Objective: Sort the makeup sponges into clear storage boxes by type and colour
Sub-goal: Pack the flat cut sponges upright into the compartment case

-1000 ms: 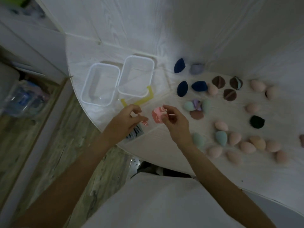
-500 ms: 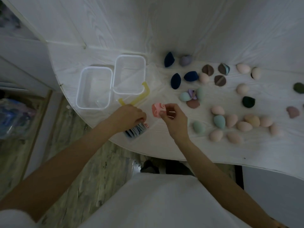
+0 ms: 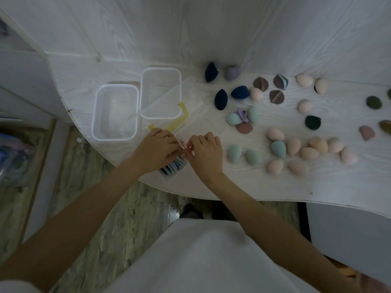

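Sponges still lie loose across the right of the table (image 3: 243,187), none yet in the two clear boxes (image 3: 115,112) at far left. Left hand (image 3: 155,149) and right hand (image 3: 206,154) have closed together at the near edge, fingers curled on a small pink sponge (image 3: 185,145), now mostly hidden. They seem to be tucking it beside a packet of flat blue sponges (image 3: 174,167), though dim light blurs this.

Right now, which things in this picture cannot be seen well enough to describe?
- Pink item, head view: mostly hidden between the left hand and right hand; shape unclear.
- Striped pack: partly under both hands, print too small.
- Dark sponge and brownish sponge: cut off by the right edge.
- Floor clutter: blurred.
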Demonstrator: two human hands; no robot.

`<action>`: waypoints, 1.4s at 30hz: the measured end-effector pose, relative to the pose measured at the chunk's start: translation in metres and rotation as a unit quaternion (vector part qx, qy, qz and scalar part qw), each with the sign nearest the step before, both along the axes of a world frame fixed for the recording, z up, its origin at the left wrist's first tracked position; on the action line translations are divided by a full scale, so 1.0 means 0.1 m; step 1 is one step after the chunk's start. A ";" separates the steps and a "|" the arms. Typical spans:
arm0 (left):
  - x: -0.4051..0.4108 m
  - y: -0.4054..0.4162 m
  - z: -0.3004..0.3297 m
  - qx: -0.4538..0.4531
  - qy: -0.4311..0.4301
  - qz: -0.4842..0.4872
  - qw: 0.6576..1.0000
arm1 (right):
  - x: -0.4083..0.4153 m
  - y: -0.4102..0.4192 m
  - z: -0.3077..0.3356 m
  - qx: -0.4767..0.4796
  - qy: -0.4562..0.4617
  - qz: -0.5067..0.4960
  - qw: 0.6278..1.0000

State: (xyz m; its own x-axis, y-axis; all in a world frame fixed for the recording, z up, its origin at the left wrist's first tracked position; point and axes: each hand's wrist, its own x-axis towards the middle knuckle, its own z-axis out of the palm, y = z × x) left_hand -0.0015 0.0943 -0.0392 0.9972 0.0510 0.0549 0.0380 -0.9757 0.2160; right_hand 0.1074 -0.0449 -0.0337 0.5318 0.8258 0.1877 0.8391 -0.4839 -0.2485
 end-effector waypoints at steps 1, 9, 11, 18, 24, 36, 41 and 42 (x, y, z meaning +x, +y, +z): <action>-0.01 0.00 0.00 0.002 -0.007 0.000 1.000 | 0.00 0.02 0.00 -0.010 -0.005 0.004 1.000; -0.08 -0.05 0.00 0.022 -0.049 0.017 0.998 | -0.01 0.02 -0.04 -0.026 -0.021 0.056 0.998; -0.08 -0.04 0.00 0.018 -0.054 0.025 0.998 | -0.01 -0.01 -0.05 -0.027 -0.026 0.072 0.997; -0.07 -0.07 0.01 -0.023 -0.051 0.061 0.997 | -0.02 0.02 -0.08 -0.056 -0.026 0.071 0.996; -0.06 -0.12 -0.04 -0.024 -0.033 0.067 0.997 | 0.06 -0.06 -0.01 0.021 0.071 0.096 0.993; -0.09 -0.33 -0.13 -0.006 -0.010 0.118 0.993 | 1.45 -0.42 -0.08 -0.103 0.282 -0.304 0.904; -0.16 -0.36 -0.23 -0.003 -0.019 0.103 0.994 | 1.50 -0.38 -0.24 -0.092 0.290 -0.335 0.892; -0.15 -0.36 -0.25 -0.016 -0.030 0.105 0.994 | 1.51 -0.42 -0.23 -0.078 0.296 -0.340 0.889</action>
